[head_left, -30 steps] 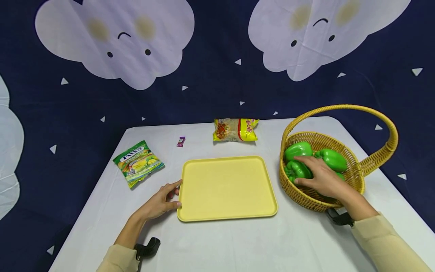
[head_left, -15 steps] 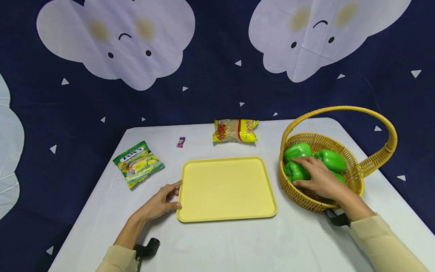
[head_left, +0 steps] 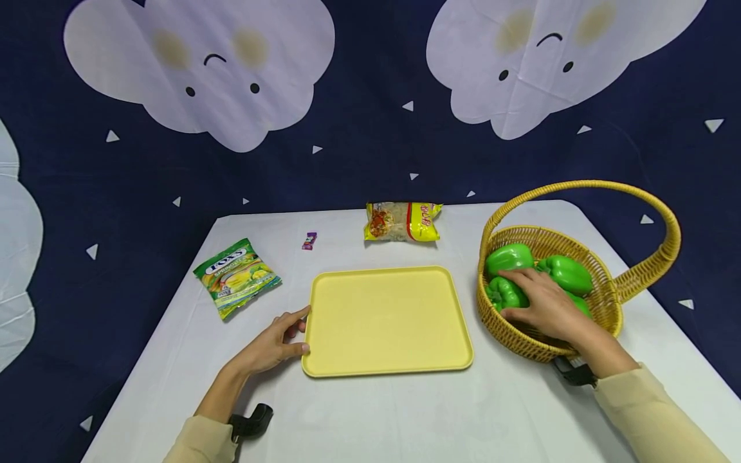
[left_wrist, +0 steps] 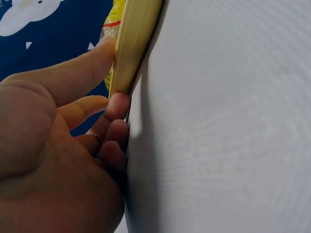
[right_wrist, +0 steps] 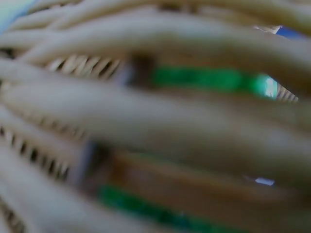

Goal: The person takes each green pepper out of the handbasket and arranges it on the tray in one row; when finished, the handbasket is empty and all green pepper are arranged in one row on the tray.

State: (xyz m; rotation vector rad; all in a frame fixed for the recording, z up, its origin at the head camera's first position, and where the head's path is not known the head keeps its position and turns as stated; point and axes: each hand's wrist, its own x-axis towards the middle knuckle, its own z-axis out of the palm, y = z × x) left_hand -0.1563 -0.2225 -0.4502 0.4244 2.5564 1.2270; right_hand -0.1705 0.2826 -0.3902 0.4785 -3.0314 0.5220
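In the head view my left hand [head_left: 269, 344] rests at the left rim of a yellow rectangular tray [head_left: 388, 321]. Its thumb and index finger touch the tray's edge, and the left wrist view has the other fingers bent low beside the rim. My right hand [head_left: 547, 305] reaches into a wicker basket [head_left: 521, 344] and holds a green bell pepper [head_left: 505, 292] between thumb and fingers. Other green bell peppers lie around it, one at the back left [head_left: 509, 257] and one at the back right [head_left: 567, 273]. Blurred wicker hides the right hand in the right wrist view.
A tall arched handle [head_left: 596, 184] spans the basket. Behind the tray lie a yellow noodle packet [head_left: 399, 222] and a small purple wrapped sweet [head_left: 309, 241]. To the left is a green FOX'S candy bag [head_left: 236, 278]. A dark cloud-print cloth [head_left: 370, 128] hangs behind the white table.
The right hand has shifted very slightly at the same pepper inside the basket. The left hand and the tray stay where they were.
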